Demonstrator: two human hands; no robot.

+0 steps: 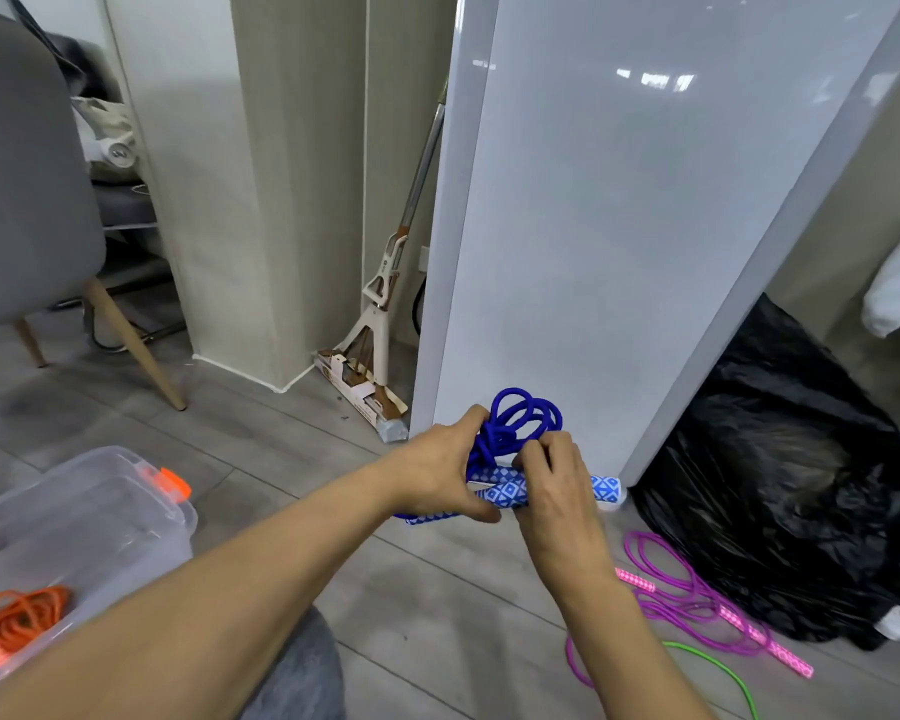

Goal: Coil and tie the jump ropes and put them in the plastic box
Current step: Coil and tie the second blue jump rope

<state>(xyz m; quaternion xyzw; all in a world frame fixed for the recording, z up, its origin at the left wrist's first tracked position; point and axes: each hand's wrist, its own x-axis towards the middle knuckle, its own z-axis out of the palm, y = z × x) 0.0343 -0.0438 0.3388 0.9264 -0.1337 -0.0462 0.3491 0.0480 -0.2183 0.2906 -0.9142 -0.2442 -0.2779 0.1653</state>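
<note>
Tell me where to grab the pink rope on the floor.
Probably its long handle, from above: it lies flat on the floor, rigid, its end clear of the loose loops, while the black bag crowds the far side.

Grey plank floor with ropes and clutter.
A clear plastic box sits at the left; a loose pink jump rope and a green rope lie at the right, beside a black bin bag. A sponge mop and a chair leg stand farther back.
</note>
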